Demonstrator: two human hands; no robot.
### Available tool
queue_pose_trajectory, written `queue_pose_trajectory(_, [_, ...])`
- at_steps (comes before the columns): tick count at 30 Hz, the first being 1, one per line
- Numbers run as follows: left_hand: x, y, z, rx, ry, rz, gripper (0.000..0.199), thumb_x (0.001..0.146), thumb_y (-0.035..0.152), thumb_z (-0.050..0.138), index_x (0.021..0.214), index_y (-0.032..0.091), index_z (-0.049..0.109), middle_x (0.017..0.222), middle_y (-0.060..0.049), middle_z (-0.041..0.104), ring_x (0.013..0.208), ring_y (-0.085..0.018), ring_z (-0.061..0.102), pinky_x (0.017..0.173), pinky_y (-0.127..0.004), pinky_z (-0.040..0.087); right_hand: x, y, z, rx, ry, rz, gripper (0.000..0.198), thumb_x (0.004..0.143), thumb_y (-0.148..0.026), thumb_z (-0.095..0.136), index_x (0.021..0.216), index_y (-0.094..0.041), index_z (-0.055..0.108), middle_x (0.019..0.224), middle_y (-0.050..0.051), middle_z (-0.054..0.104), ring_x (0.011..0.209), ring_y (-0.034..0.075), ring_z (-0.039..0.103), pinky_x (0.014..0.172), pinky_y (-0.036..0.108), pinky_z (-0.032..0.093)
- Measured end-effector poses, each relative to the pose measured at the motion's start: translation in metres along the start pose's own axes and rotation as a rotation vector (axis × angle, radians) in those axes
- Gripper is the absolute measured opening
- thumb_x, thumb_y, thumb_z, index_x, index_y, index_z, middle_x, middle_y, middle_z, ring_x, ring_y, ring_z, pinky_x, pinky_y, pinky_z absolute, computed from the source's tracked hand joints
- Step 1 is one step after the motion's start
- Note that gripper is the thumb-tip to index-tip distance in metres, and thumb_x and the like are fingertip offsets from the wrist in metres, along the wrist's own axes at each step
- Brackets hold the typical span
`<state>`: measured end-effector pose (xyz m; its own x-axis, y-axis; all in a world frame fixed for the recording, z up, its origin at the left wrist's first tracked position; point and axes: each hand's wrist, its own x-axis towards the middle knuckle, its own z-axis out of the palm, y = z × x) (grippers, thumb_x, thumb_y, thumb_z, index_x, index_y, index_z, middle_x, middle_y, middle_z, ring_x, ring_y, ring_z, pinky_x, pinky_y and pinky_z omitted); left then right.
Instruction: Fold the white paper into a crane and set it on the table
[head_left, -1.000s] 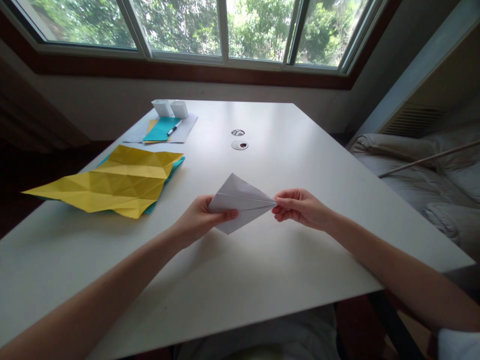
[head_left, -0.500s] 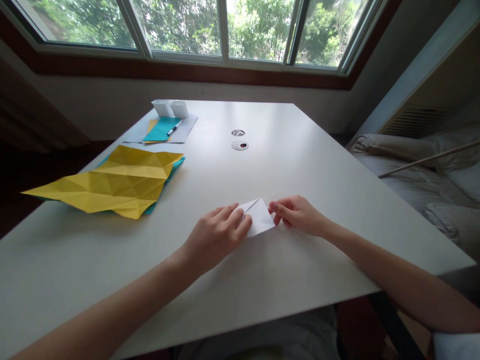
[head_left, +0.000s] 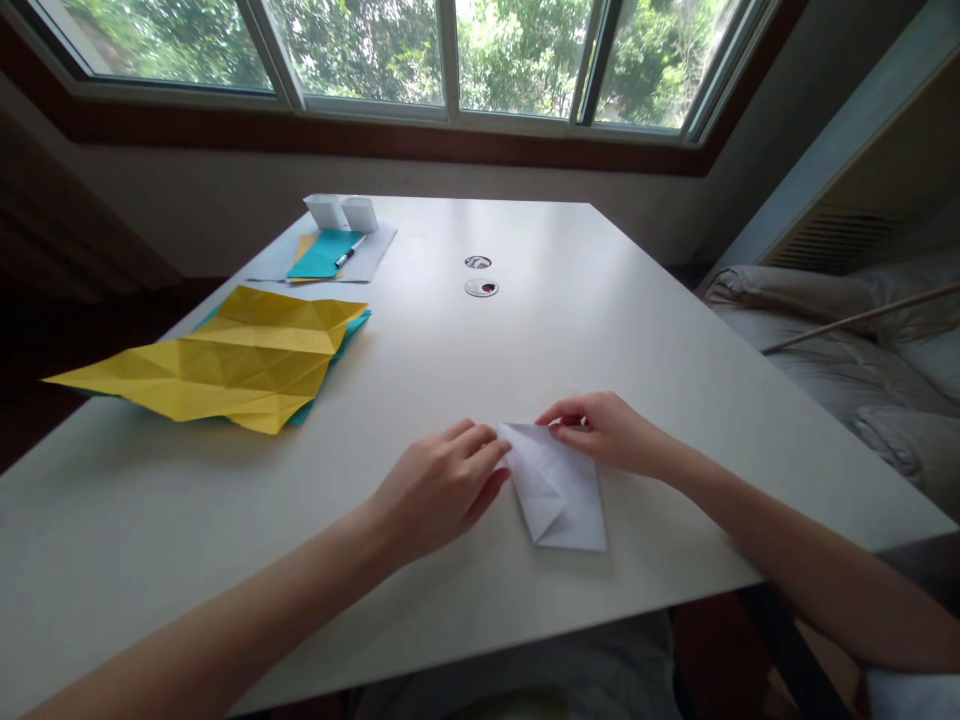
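The folded white paper [head_left: 581, 500] has turned since half a second ago: the left hand [head_left: 442, 485] covered much of it then, and now nearly all of it shows, lying on the white table [head_left: 675, 530] with its near edge toward the person and a triangular flap along its left side. That leaves the flap and its creases in plain reach — the folding seems partway along. The left hand is half curled, fingertips touching the paper's upper left corner; whether they grip it I cannot tell. The right hand [head_left: 619, 430] is nearly closed, thumb and forefinger pinching the top edge. As for containers, two small white box-like shapes [head_left: 360, 214] stand at the table's far left — their insides are hidden — behind a blue sheet [head_left: 322, 255] and a pen [head_left: 350, 252].
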<state>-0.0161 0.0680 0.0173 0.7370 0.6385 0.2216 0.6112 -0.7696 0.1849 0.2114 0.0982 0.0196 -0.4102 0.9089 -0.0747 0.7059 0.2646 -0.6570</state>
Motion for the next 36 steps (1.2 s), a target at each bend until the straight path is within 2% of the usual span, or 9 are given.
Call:
queue_pose_trajectory(3, [0.0, -0.003, 0.003, 0.139, 0.005, -0.128, 0.03, 0.09, 0.036, 0.039, 0.106, 0.017, 0.057, 0.092, -0.008, 0.06, 0.086, -0.022, 0.054, 0.066, -0.032, 0.046, 0.0, 0.001, 0.004, -0.016, 0.024, -0.041, 0.027, 0.076, -0.018, 0.049, 0.092, -0.021, 0.07, 0.07, 0.0, 0.067, 0.06, 0.01, 0.055, 0.057, 0.021, 0.039])
queue_pose_trajectory(7, [0.001, -0.002, 0.005, 0.191, -0.056, -0.191, 0.033, 0.089, 0.042, 0.038, 0.103, 0.02, 0.059, 0.087, -0.006, 0.059, 0.084, -0.021, 0.054, 0.059, -0.03, 0.045, 0.001, 0.003, 0.008, -0.039, 0.056, -0.1, 0.025, 0.078, -0.018, 0.048, 0.092, -0.021, 0.069, 0.078, 0.0, 0.068, 0.065, 0.011, 0.057, 0.061, 0.021, 0.04])
queue_pose_trajectory(13, [0.001, 0.001, 0.01, 0.201, -0.052, -0.248, 0.037, 0.088, 0.047, 0.038, 0.104, 0.022, 0.059, 0.083, -0.004, 0.06, 0.08, -0.021, 0.056, 0.057, -0.029, 0.042, 0.002, 0.003, 0.011, -0.136, 0.085, -0.09, 0.019, 0.077, -0.034, 0.058, 0.089, -0.023, 0.067, 0.081, 0.001, 0.066, 0.069, 0.012, 0.056, 0.061, 0.022, 0.039])
queue_pose_trajectory(19, [0.0, 0.005, 0.011, 0.222, -0.041, -0.286, 0.042, 0.085, 0.053, 0.04, 0.104, 0.021, 0.059, 0.079, -0.005, 0.061, 0.079, -0.021, 0.056, 0.056, -0.027, 0.039, 0.002, 0.003, 0.015, -0.127, 0.089, -0.088, 0.016, 0.076, -0.032, 0.06, 0.087, -0.023, 0.066, 0.079, 0.0, 0.064, 0.067, 0.011, 0.054, 0.059, 0.022, 0.038])
queue_pose_trajectory(26, [0.002, 0.001, 0.013, 0.247, -0.042, -0.264, 0.045, 0.085, 0.056, 0.037, 0.102, 0.022, 0.06, 0.078, -0.006, 0.061, 0.078, -0.022, 0.055, 0.055, -0.028, 0.037, 0.002, 0.002, 0.017, -0.132, 0.113, -0.131, 0.012, 0.077, -0.028, 0.059, 0.085, -0.023, 0.067, 0.076, 0.0, 0.063, 0.065, 0.01, 0.054, 0.058, 0.021, 0.037])
queue_pose_trajectory(31, [0.001, 0.001, 0.012, 0.258, -0.046, -0.258, 0.046, 0.085, 0.057, 0.036, 0.104, 0.022, 0.059, 0.076, -0.006, 0.061, 0.078, -0.022, 0.054, 0.055, -0.028, 0.037, -0.004, -0.002, 0.019, -0.273, 0.142, -0.262, 0.013, 0.082, -0.023, 0.054, 0.087, -0.022, 0.066, 0.08, 0.0, 0.063, 0.067, 0.01, 0.054, 0.062, 0.021, 0.038])
queue_pose_trajectory(36, [0.002, 0.001, 0.012, 0.266, -0.036, -0.247, 0.045, 0.085, 0.056, 0.037, 0.103, 0.022, 0.06, 0.076, -0.006, 0.061, 0.076, -0.022, 0.054, 0.055, -0.028, 0.037, -0.013, -0.01, 0.023, -0.569, 0.17, -0.462, 0.017, 0.087, -0.02, 0.048, 0.087, -0.019, 0.065, 0.076, 0.003, 0.061, 0.071, 0.013, 0.053, 0.062, 0.024, 0.036])
